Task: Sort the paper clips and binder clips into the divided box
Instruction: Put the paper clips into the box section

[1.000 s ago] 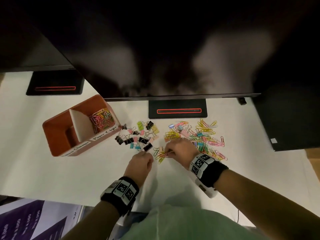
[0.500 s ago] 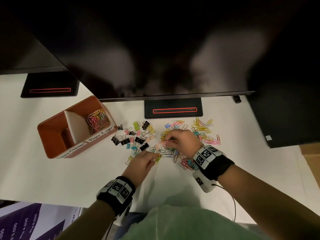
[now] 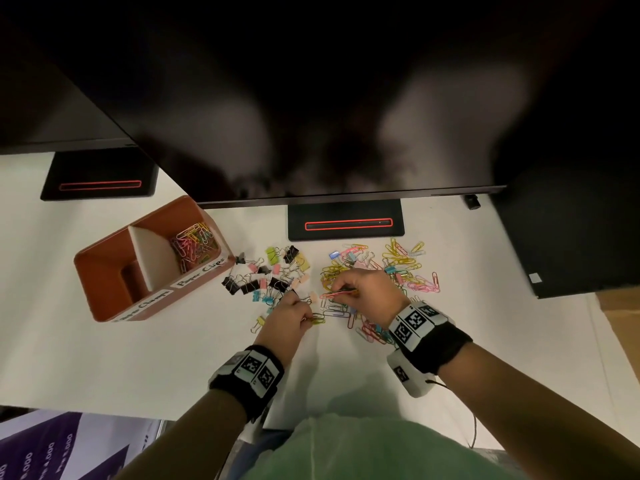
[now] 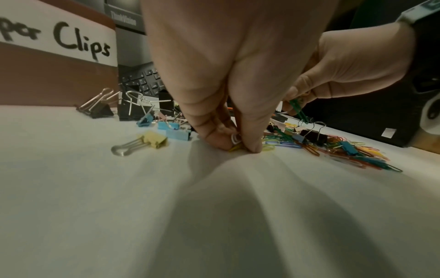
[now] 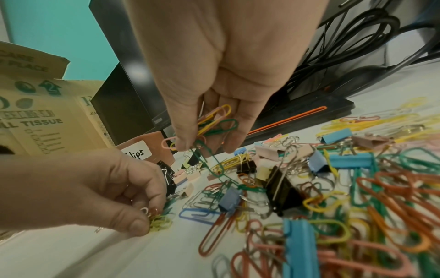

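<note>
Between the right hand [image 5: 214, 75] fingers [image 5: 234, 137], bunched paper clips [image 5: 214, 122].

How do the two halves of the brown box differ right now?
The paper clip half of the brown box holds a heap of coloured paper clips; the binder clip half shows no clips. The first lies farther from the person, the second nearer. Both carry a handwritten white label on the front wall.

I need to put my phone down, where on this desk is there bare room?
Bare white desk lies near the front edge, below the divided box and left of the left hand. Another patch is right of the paper clips. Between box and clips it is crowded with binder clips.
</note>
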{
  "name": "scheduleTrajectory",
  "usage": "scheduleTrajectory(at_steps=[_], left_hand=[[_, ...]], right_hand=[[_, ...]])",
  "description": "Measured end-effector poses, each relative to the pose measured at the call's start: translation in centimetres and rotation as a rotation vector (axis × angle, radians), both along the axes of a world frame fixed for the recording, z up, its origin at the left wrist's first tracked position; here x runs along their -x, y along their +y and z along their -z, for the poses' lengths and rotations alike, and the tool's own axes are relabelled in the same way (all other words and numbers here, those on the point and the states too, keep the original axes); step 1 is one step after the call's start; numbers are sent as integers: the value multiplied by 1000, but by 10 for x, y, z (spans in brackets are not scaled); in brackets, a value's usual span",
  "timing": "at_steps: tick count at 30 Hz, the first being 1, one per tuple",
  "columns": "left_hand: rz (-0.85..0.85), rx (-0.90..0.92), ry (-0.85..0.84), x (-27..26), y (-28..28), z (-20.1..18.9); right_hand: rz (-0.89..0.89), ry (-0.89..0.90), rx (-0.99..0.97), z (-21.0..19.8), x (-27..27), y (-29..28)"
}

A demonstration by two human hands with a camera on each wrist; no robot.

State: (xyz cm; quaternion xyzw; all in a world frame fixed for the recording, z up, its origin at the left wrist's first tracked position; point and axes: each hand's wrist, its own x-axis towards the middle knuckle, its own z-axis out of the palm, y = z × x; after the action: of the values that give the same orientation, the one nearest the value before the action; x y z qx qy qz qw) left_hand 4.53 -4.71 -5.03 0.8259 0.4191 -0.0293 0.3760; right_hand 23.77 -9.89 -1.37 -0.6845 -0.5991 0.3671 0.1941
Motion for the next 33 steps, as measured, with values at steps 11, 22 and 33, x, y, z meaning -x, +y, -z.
scheduleTrajectory(at_steps=[11,22,33], left_hand=[[151,-121,9,8,1,7],[-125,-119,-291,75,56,-70],[-428,-67,-88,135,161,-84]], right_hand=[[49,-8,-11,0,8,-6],[13,36,-199,-48,55,61],[11,113,-70,-56,174,190]])
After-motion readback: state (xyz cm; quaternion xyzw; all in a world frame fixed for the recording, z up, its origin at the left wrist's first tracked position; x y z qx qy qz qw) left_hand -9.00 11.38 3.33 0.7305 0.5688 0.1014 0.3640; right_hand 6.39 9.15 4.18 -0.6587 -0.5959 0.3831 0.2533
